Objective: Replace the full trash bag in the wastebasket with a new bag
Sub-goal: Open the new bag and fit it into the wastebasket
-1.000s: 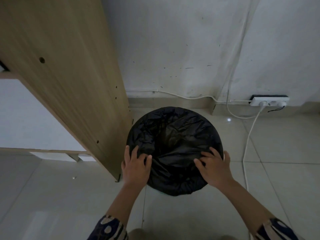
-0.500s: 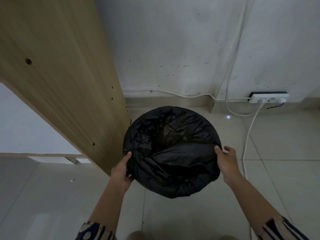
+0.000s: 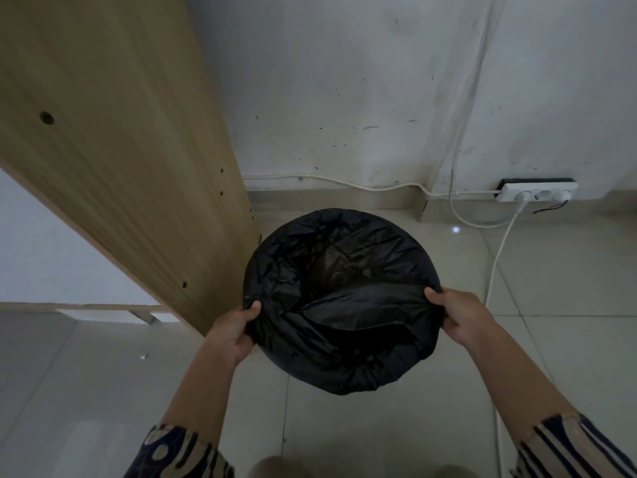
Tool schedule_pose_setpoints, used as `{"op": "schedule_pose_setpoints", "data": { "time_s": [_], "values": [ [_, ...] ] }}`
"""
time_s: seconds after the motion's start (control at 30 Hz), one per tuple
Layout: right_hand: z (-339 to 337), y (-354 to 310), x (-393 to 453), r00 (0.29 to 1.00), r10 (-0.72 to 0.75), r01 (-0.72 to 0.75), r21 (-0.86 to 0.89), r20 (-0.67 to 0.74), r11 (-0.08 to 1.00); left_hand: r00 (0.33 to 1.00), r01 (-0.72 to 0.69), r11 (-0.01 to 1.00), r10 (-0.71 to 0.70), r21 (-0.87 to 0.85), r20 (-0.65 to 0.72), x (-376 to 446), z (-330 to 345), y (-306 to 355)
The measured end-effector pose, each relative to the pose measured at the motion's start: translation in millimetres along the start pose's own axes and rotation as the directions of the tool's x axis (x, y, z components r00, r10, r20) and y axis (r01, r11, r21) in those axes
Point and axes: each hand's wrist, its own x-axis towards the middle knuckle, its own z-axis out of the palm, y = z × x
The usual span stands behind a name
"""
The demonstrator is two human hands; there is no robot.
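Note:
A round wastebasket stands on the tiled floor, wholly covered by a black trash bag (image 3: 344,270) folded over its rim, so the basket itself is hidden. The bag's crumpled inside is dark; I cannot tell what lies in it. My left hand (image 3: 234,331) grips the bag-covered rim at the left side, thumb on top. My right hand (image 3: 458,313) grips the rim at the right side the same way. A slack fold of bag stretches across the near half between both hands.
A tall wooden panel (image 3: 113,150) stands close against the basket's left. A white wall (image 3: 344,98) is behind. A white power strip (image 3: 537,193) with a cable (image 3: 499,257) running over the floor lies at the right. Grey floor tiles (image 3: 344,426) spread in front.
Both hands moved from lying on top of the bag's near edge out to the left and right sides of the rim, where they now grip it.

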Motion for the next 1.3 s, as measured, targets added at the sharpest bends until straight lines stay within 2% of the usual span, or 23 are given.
{"op": "schedule_pose_setpoints", "data": {
  "time_s": [0.1,0.23,0.33,0.4,0.5,0.63,0.7,0.83,0.9,0.97,1.03,1.1,1.17,1.23,1.3],
  "values": [
    [-3,0,1,1.0,-0.001,0.001,-0.018,0.029,1.0,1.0,-0.002,0.998,0.003,0.057,-0.007,-2,0,2],
    [-5,-6,0,0.998,-0.056,0.055,-0.122,-0.002,0.991,0.989,-0.019,0.951,0.063,0.308,-0.135,-10,7,12],
    [0,-17,5,0.988,-0.151,0.147,-0.242,0.002,0.959,0.971,-0.054,0.934,0.132,0.352,-0.201,-1,14,23],
    [9,-28,10,0.977,-0.213,0.209,-0.31,0.02,0.927,0.957,-0.027,0.921,0.136,0.388,-0.255,9,21,30],
    [22,-41,22,0.976,-0.215,0.192,-0.35,-0.027,0.917,0.948,0.026,0.885,0.126,0.465,-0.292,18,27,42],
    [26,-43,41,0.976,-0.21,0.18,-0.319,-0.062,0.931,0.97,-0.001,0.848,0.13,0.53,-0.206,28,27,52],
    [25,-43,46,0.982,-0.187,0.169,-0.284,-0.037,0.944,0.978,-0.027,0.87,0.124,0.493,-0.165,33,28,54],
    [22,-49,55,0.996,-0.093,0.093,-0.222,0.01,0.97,0.992,0.055,0.903,0.0,0.426,-0.128,36,30,59],
    [18,-50,60,1.0,-0.009,0.016,-0.243,0.029,0.97,0.991,0.107,0.894,-0.064,0.434,-0.114,37,31,60],
    [16,-50,62,0.998,0.038,-0.024,-0.264,0.047,0.964,0.991,0.113,0.873,-0.065,0.474,-0.118,38,33,59],
    [15,-51,64,0.999,0.018,-0.002,-0.311,0.047,0.95,0.99,0.093,0.853,-0.026,0.513,-0.136,39,38,60],
    [19,-54,65,0.996,-0.079,0.092,-0.348,0.05,0.933,0.983,0.059,0.835,0.047,0.548,-0.177,43,43,64],
    [28,-58,70,0.96,-0.278,0.268,-0.406,0.035,0.874,0.969,-0.044,0.728,0.197,0.684,-0.147,54,47,67],
    [42,-63,74,0.88,-0.465,0.438,-0.543,0.096,0.717,0.909,-0.176,0.537,0.411,0.825,-0.074,57,55,73],
    [56,-65,81,0.816,-0.532,0.535,-0.642,0.225,0.549,0.856,-0.278,0.378,0.515,0.883,0.049,62,67,77]
  ]
}}
